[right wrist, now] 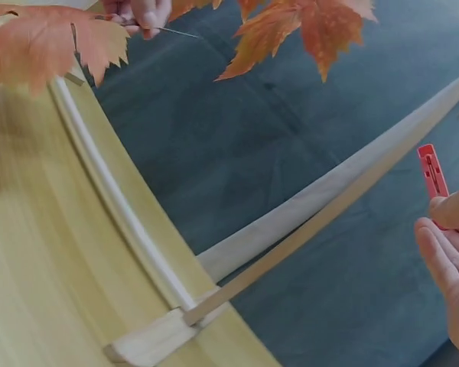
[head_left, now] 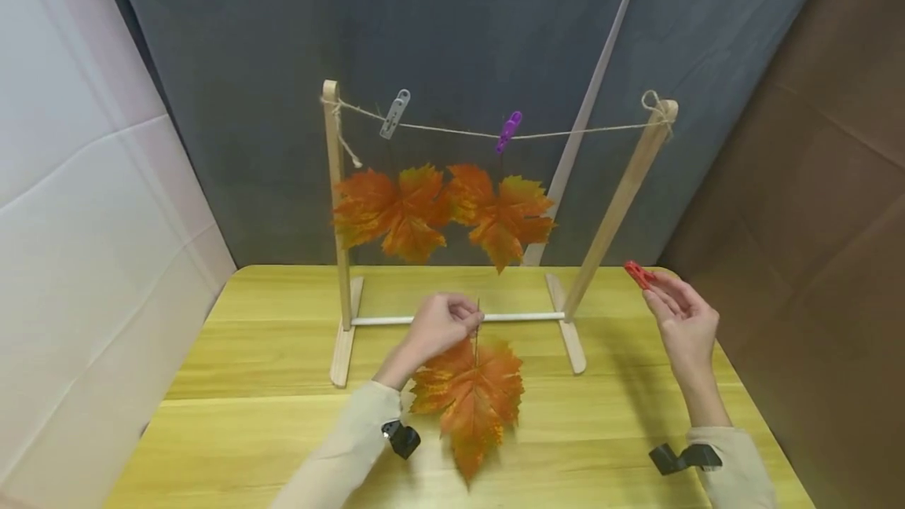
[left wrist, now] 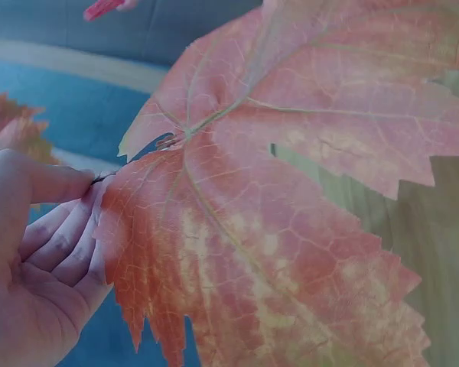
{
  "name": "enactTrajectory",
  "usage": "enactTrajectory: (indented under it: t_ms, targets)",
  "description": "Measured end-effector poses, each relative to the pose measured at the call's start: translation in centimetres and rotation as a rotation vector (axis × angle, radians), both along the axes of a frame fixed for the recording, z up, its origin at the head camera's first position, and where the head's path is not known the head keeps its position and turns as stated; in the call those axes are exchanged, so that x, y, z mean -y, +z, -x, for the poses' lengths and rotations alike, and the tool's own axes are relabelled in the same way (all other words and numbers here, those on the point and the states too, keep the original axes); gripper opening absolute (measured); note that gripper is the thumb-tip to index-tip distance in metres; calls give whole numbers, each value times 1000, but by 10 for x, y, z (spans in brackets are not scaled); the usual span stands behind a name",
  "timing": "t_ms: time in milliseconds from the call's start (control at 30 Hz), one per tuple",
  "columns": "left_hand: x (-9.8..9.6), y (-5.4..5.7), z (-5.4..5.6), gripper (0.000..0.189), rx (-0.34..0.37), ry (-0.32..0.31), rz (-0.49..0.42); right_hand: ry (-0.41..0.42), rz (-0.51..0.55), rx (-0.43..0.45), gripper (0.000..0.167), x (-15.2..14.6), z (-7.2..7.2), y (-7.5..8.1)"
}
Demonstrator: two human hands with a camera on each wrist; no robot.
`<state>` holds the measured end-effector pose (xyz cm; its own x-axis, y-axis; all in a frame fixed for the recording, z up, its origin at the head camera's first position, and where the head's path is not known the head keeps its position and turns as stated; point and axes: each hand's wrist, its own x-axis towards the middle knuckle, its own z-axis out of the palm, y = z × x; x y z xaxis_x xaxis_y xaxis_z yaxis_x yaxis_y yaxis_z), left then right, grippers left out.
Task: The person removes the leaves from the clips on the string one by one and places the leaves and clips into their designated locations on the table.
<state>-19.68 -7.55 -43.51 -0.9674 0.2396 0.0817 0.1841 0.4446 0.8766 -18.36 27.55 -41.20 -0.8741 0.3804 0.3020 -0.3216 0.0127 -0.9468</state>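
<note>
The left sleeve [head_left: 349, 434] and right sleeve [head_left: 738, 474] are plain and pale cream, leaving the left hand [head_left: 440, 324] and right hand [head_left: 687, 328] bare; the left wrist camera [head_left: 403, 441] is a compact black block; the right wrist camera [head_left: 701, 457], likewise black, has a wider, notched outline.

From over here I count three leaves [head_left: 476, 399]. I tally three pegs [head_left: 639, 275]: one grey peg [head_left: 394, 114], one purple peg [head_left: 508, 132] and one red peg [right wrist: 433, 173]. My feed gives me one stand [head_left: 610, 222] with two uprights [head_left: 336, 187], two feet [head_left: 573, 348], one white rod [head_left: 523, 317] and one string [head_left: 452, 130]. I make it two sleeves [head_left: 349, 434] and two black wrist devices [head_left: 402, 439], plus one left grip [head_left: 440, 324] and one right grip [head_left: 684, 328], with one desk [head_left: 283, 422].
</note>
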Motion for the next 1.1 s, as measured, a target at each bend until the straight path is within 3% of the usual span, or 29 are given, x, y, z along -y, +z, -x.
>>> enactTrajectory:
  t_ms: [167,367,633,900,1100]
  targets:
    - [27,-7,-5,12,33,45,-3,20,26,121,35,0,-2,-14]
    - [61,-16,-17,12,64,104,24,62,-113,218,41,4,-4,-29]
    - [117,-23,-31,16,75,212,114,135,-280,254,40,-3,-6,-51]
    - [160,-24,-42,16,60,256,193,150,-376,234,37,-10,-10,-69]
    - [183,-36,-58,13,71,254,280,163,-494,290,36,-15,-18,-79]
